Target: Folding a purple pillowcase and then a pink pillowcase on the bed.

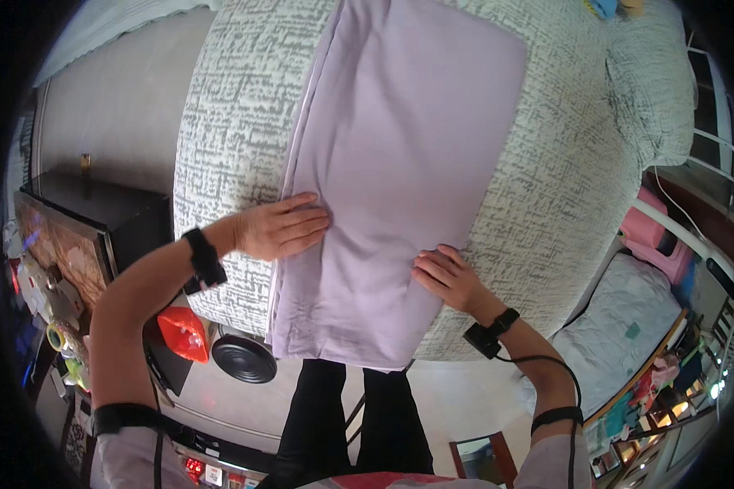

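A folded lilac sheet [416, 138] lies lengthwise over a grey-and-white patterned bed cover [228, 122], its near end at the bed's front edge. Stretched out flat, the fingers of my left hand [281, 231] rest on the sheet's left side, where several layered edges run. On its right side, close to the edge, my right hand [451, 279] presses down with the fingers spread and slightly bent. Neither hand grips the cloth. Small creases run through the sheet between my hands.
To the left stands a dark cabinet [122, 212]. A red bag [184, 333] and a round black lid-like object [244, 359] sit beside the bed's near left corner. At right are a pink plastic item [656, 236], a pale-covered mattress [628, 318] and a white metal rail [697, 253].
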A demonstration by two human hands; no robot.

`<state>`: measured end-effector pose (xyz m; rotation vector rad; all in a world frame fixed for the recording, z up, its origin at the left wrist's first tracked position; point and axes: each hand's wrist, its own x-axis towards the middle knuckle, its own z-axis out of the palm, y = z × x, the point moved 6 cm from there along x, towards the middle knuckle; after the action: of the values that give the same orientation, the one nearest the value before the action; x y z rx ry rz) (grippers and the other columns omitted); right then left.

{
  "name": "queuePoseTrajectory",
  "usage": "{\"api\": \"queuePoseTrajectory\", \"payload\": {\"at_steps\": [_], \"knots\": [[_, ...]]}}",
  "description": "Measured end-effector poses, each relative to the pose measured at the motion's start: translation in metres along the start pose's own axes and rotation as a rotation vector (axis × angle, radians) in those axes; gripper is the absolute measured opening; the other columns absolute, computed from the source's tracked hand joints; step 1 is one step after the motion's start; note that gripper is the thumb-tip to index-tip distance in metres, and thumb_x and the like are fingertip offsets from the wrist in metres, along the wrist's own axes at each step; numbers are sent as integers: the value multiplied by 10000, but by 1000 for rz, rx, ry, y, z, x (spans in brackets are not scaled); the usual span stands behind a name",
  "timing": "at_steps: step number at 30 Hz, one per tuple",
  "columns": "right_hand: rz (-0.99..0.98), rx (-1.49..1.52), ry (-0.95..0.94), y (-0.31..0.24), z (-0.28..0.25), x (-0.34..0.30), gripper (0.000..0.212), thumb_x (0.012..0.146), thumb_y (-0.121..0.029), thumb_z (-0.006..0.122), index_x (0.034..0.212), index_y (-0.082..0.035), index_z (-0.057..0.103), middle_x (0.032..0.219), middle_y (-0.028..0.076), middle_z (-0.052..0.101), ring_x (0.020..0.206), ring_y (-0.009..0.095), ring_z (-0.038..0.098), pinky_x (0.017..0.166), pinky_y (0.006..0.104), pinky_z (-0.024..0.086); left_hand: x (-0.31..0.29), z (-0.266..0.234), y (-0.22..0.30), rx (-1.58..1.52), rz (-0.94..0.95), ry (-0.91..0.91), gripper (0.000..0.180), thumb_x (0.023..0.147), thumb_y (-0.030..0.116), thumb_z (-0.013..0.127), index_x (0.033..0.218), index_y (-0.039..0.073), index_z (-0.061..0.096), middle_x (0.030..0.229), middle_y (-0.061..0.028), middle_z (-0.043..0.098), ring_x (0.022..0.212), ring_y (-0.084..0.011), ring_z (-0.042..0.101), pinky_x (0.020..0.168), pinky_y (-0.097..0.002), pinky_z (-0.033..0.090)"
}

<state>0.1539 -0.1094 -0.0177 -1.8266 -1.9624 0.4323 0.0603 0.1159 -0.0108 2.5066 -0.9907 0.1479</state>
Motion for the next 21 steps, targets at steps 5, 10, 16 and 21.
{"api": "queuePoseTrajectory", "payload": {"at_steps": [5,10,16,21], "knots": [[242,434,-156,28,-43,22,297,671,-44,578,966,-44,545,1038,84,521,949,211,507,840,341,399,7,-19,-34,-623,-431,-61,380,575,79,621,932,-1,519,1031,-116,530,986,-239,493,883,-330,382],[1012,1535,138,109,-57,15,398,807,-227,512,1121,3,431,1088,103,500,961,174,512,793,294,437,14,-27,-108,-1255,-1036,-14,400,679,173,609,1008,-17,483,1001,-128,535,912,-219,526,798,-293,422],[1201,1652,489,137,-57,29,465,792,-262,547,1134,15,396,1048,91,497,950,188,488,816,312,410,13,-23,-129,-1192,-1736,313,556,750,348,595,1085,-63,427,928,-169,553,820,-216,564,717,-248,453],[1176,1310,589,133,-72,31,436,769,-230,584,1094,19,436,1018,86,510,928,172,478,813,288,394,35,-59,-121,-989,-1230,666,443,803,310,535,1017,-75,484,811,-121,587,689,-148,557,635,-237,451]]}}
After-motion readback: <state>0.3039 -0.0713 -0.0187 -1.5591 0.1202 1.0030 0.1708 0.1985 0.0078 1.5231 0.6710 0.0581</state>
